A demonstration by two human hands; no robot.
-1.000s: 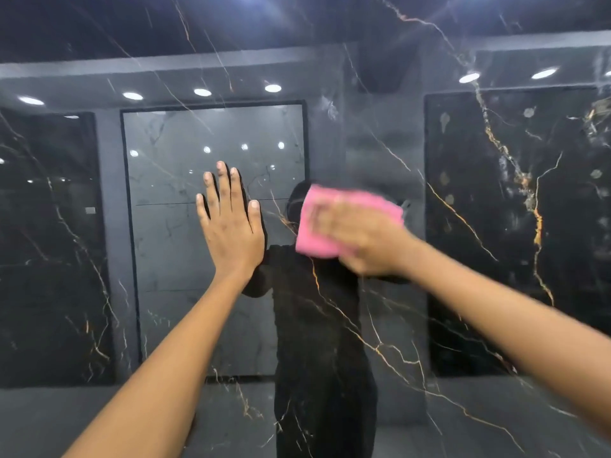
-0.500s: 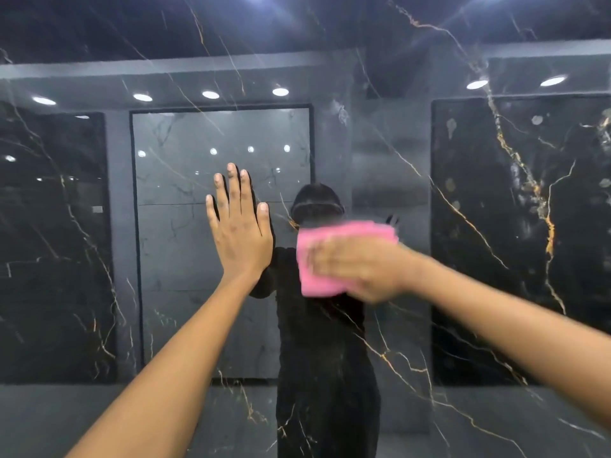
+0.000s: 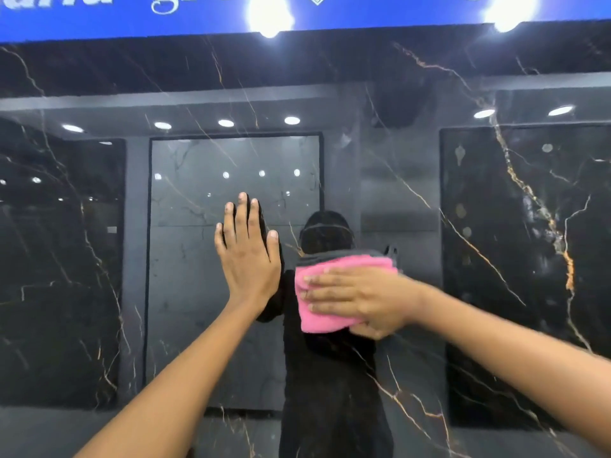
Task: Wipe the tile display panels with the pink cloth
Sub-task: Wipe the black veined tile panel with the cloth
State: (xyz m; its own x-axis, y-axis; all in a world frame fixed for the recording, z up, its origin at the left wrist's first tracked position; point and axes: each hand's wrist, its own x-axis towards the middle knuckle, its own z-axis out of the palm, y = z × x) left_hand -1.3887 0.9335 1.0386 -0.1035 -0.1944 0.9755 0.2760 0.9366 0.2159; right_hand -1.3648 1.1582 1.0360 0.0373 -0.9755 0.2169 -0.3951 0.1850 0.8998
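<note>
A glossy black tile display panel with gold and white veins fills the view right in front of me. My right hand presses the folded pink cloth flat against the panel, fingers straight and pointing left. Only the cloth's left half and top edge show past the hand. To the left of the cloth, my left hand lies flat on the panel with its fingers straight and pointing up.
The shiny panel mirrors a room behind me: ceiling spotlights, other tile panels and a dark figure of a person. A blue signboard with white lettering runs along the top edge above the panel.
My right hand has slid the pink cloth down the panel. The view has tilted up, bringing the blue signboard into sight. My left hand has stayed in place.
</note>
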